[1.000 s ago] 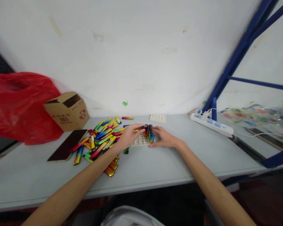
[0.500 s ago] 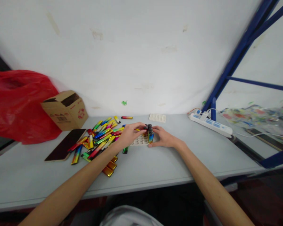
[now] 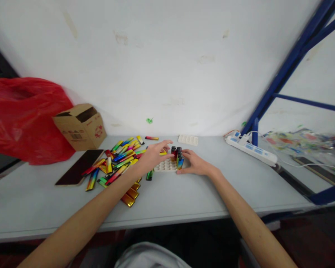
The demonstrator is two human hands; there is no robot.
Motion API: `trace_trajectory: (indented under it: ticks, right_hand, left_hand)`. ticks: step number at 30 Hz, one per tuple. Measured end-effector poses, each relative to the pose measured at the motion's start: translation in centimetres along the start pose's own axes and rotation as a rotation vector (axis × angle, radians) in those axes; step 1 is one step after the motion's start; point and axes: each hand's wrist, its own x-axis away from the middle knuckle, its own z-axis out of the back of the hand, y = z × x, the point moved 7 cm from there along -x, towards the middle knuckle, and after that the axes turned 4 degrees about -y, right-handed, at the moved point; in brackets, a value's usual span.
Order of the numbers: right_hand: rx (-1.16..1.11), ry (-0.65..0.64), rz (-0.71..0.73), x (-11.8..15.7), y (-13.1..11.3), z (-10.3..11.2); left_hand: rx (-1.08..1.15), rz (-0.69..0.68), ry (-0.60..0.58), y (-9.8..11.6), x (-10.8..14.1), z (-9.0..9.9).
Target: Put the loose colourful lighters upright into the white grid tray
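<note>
A white tray with round holes (image 3: 165,165) lies on the table in front of me. Disposable lighters (image 3: 180,163) with black tops stand upright in rows at its right side. My right hand (image 3: 194,163) grips the tray at its right end beside these lighters, thumb at the front and fingers behind. Over the tray's left part, my left hand (image 3: 155,153) has its fingers apart and holds nothing; its fingertips are just left of the standing lighters. Left of the tray lies a loose pile of shiny multicoloured lighters (image 3: 123,158), partly hidden by my left forearm.
A dark phone-like slab (image 3: 79,167) lies left of the pile, before a cardboard box (image 3: 82,128) and a red plastic bag (image 3: 30,123). A second white tray (image 3: 188,140) and one lighter (image 3: 152,138) lie near the wall. A power strip (image 3: 251,149) sits right, by a blue frame (image 3: 279,74).
My left hand has let go of a lighter, now upright in the tray, and drawn back slightly left with its fingers spreading. My right hand stays at the tray. The view has shifted slightly.
</note>
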Motion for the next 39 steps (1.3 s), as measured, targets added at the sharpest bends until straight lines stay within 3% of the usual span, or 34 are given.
trace_trajectory:
  ticks: [7,13,17,24,32,39]
  right_hand:
    - [0.013,-0.014,-0.021,0.0,0.2,-0.1]
    - [0.009,-0.023,-0.035,0.0,0.2,-0.1]
    - [0.000,-0.020,-0.026,-0.1,0.1,-0.1]
    - [0.002,-0.021,-0.022,-0.1,0.2,-0.1]
    - [0.011,-0.020,-0.018,0.0,0.3,-0.2]
    - [0.004,-0.013,-0.013,0.0,0.2,-0.1]
  left_hand:
    - [-0.599,-0.053,-0.040,-4.5,-0.9,5.2]
    - [-0.718,0.043,-0.122,-5.5,-0.6,4.7]
    - [-0.787,-0.008,-0.131,-5.1,-0.8,4.2]
    - [-1.005,0.237,-0.145,-6.6,-1.9,5.1]
    - [-0.940,0.195,-0.184,-7.1,-2.5,5.3]
    - [-0.607,0.099,0.058,-3.2,-1.1,6.1]
